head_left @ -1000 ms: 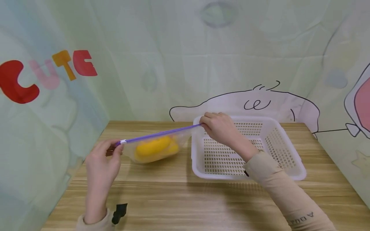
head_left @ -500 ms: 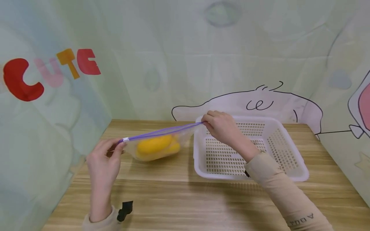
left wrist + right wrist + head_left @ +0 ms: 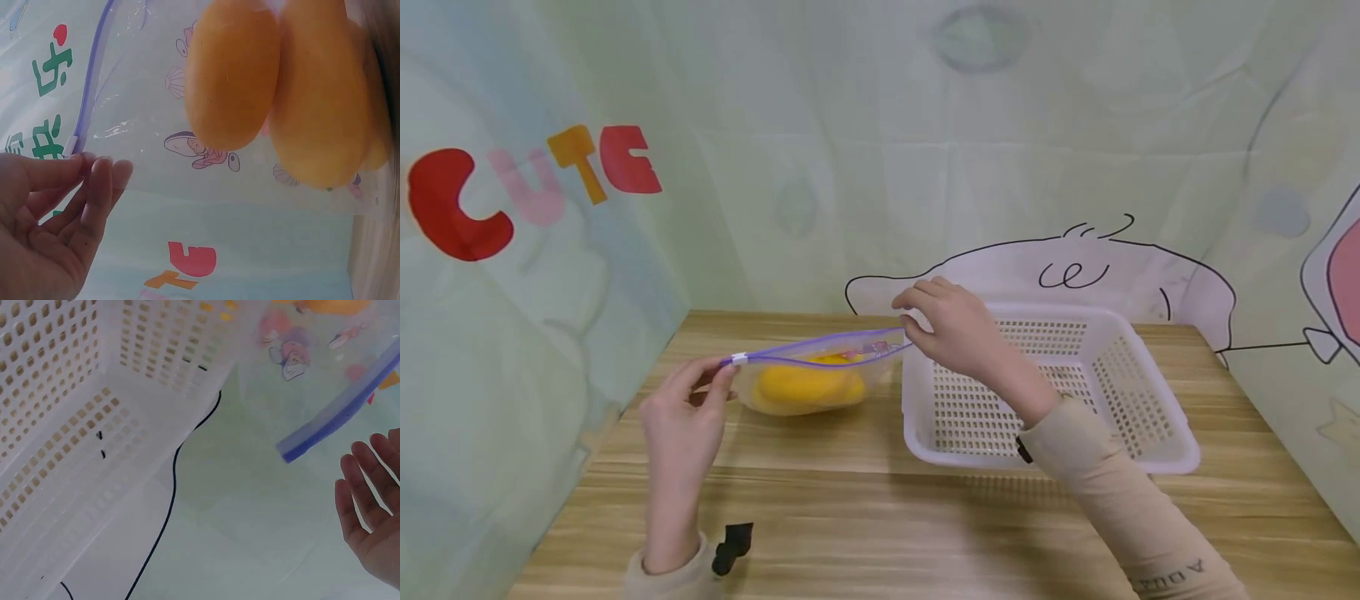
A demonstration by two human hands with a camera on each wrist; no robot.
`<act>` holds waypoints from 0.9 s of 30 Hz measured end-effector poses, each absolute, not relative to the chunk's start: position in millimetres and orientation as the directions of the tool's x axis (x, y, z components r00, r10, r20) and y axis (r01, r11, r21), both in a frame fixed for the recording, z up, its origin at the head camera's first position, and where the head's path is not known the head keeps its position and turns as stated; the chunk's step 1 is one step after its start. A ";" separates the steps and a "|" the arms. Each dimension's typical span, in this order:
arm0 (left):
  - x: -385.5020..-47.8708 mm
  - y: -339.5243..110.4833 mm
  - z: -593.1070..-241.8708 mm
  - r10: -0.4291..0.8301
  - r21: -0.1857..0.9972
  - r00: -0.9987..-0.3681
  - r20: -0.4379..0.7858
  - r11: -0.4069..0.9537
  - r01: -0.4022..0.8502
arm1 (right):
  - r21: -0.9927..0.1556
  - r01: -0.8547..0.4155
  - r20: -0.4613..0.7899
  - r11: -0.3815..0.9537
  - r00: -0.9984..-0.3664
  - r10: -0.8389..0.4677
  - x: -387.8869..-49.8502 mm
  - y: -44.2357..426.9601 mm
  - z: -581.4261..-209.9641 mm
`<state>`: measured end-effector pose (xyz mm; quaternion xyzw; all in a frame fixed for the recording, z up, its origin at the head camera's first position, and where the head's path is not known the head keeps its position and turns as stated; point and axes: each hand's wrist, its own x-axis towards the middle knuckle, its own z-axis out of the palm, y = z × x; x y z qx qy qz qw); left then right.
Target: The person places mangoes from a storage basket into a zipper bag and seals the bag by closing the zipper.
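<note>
A clear zip bag (image 3: 747,393) with a purple zip strip and a white slider (image 3: 740,358) holds several plump yellow-orange fruits (image 3: 808,385), mango-like in the left wrist view. Its mouth gapes toward the right. My left hand (image 3: 681,421) pinches the zip's left end, beside the slider; the left wrist view shows thumb and fingertips together there. At the other end is my right hand (image 3: 955,329). The right wrist view has its fingers (image 3: 365,481) spread and apart from the free tip of the zip (image 3: 306,440).
A white perforated plastic basket (image 3: 917,417) stands on the wooden table (image 3: 880,533) to the right of the bag, beneath the right forearm. Printed cloth walls (image 3: 760,208) enclose the table at the back and sides.
My right hand has let go of the zip's right end, its fingers loosening. The bag's mouth has spread wider and sagged. The left hand keeps its pinch, shifted slightly right.
</note>
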<state>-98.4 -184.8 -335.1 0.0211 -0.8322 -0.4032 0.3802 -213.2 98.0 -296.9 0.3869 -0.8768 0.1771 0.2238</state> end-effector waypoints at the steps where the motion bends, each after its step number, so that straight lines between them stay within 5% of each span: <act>1: -98.5 -184.9 -335.3 -0.343 0.692 -0.713 0.612 0.669 0.272 | -0.140 -0.771 0.539 0.621 -0.586 -0.606 -211.4 93.5 -295.8; 12: -96.4 -183.3 -332.1 -0.363 0.757 -0.756 0.544 0.601 0.256 | -0.120 -0.863 0.632 0.490 -0.447 -0.633 -191.2 41.3 -297.4; 27: -97.7 -177.3 -333.0 -0.319 0.785 -0.782 0.536 0.530 0.322 | -0.244 -0.869 0.588 0.431 -0.486 -0.647 -170.9 -7.9 -301.9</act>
